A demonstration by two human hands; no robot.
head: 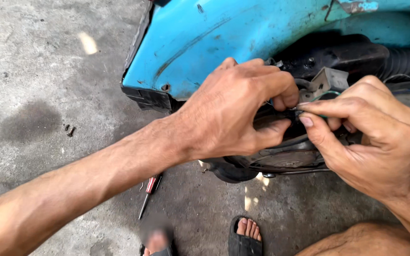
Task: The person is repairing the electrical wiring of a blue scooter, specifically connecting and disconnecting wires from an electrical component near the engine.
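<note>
We see little free room where our two hands meet: our left hand [236, 114] and right hand [371, 135] crowd together, fingertips almost touching, in a tight pocket under the blue body panel [205, 38]. Above them the panel closes off the way up; behind them a grey metal bracket [330, 80], a black ribbed hose [406, 61] and thin wires [404, 85] fill the recess — no open path deeper in. Below, a dark rounded cover [281, 159] blocks the underside. To the left the concrete floor [39, 61] lies open, with only small screws [69, 129] and a red-handled screwdriver [149, 192] on it — and our sandalled feet [245, 237] near the bottom edge.
</note>
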